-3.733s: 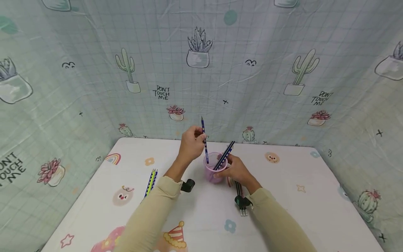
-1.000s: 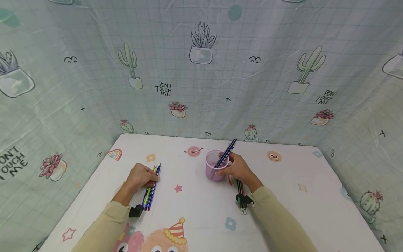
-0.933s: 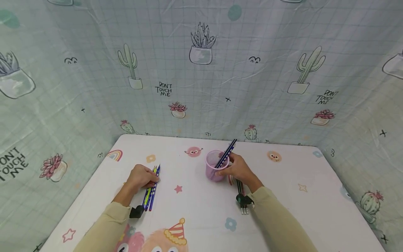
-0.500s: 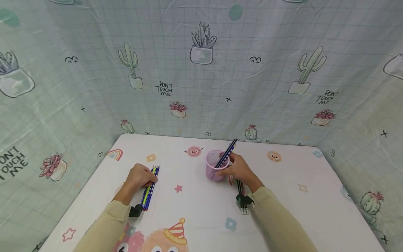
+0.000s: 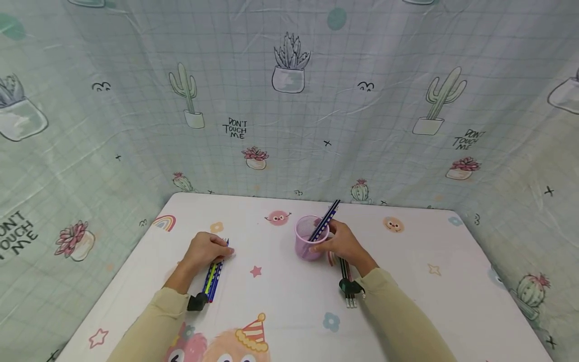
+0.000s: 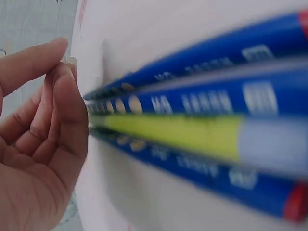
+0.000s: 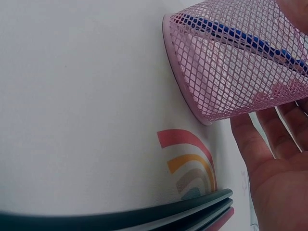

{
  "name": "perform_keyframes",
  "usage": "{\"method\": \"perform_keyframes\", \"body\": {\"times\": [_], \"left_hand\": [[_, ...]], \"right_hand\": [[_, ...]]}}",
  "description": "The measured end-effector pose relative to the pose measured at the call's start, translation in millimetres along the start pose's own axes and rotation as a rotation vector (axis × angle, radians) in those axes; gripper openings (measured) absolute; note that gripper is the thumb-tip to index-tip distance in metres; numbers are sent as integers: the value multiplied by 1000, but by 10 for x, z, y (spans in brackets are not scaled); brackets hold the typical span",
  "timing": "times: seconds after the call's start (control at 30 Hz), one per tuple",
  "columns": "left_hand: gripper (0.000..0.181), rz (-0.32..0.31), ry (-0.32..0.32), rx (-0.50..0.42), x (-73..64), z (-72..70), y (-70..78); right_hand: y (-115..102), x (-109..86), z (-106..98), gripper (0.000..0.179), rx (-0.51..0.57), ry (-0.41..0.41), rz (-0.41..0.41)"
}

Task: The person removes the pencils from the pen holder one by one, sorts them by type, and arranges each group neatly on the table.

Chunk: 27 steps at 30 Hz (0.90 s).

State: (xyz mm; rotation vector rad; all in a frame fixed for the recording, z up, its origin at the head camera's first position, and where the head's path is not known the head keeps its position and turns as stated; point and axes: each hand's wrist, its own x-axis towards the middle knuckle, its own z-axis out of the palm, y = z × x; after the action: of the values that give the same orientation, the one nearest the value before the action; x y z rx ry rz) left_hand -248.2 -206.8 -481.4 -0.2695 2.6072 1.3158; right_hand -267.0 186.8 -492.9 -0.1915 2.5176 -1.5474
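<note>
Bent over a row of pencils (image 5: 213, 281) on the left of the table is my left hand (image 5: 204, 251). In the left wrist view its fingers (image 6: 70, 106) are loosely curled with nothing visible between thumb and fingertips. Behind them lie three blue dotted pencils (image 6: 192, 103) and one yellow-green pencil (image 6: 192, 136); whether the hand touches them I cannot tell. My right hand (image 5: 341, 245) grips the side of a pink mesh pencil cup (image 5: 304, 246). Dark blue dotted pencils (image 5: 326, 218) lean to the right inside that cup.
Dark green or black pencils (image 5: 347, 271), one reddish, lie under my right wrist, close to the cup; the right wrist view shows these pencils (image 7: 192, 216) too. The white table (image 5: 280, 311) carries printed cartoons. A patterned cloth (image 5: 316, 115) encloses its back and sides.
My left hand earlier held a blue pencil over the cup, then moved left to the pencils on the table. Just now its thumb shifted slightly right off them. The right hand stays on the cup.
</note>
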Motion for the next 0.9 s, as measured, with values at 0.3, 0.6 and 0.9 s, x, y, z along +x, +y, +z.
{"method": "perform_keyframes", "body": {"times": [0.3, 0.6, 0.9], "left_hand": [[39, 126, -70, -142, 15, 287, 266], [52, 230, -150, -271, 2, 711, 674], [55, 341, -209, -406, -2, 1075, 950]], "right_hand": [[21, -11, 6, 89, -7, 4, 5], [-45, -12, 11, 83, 16, 7, -14], [-31, -25, 9, 80, 2, 20, 12]]}}
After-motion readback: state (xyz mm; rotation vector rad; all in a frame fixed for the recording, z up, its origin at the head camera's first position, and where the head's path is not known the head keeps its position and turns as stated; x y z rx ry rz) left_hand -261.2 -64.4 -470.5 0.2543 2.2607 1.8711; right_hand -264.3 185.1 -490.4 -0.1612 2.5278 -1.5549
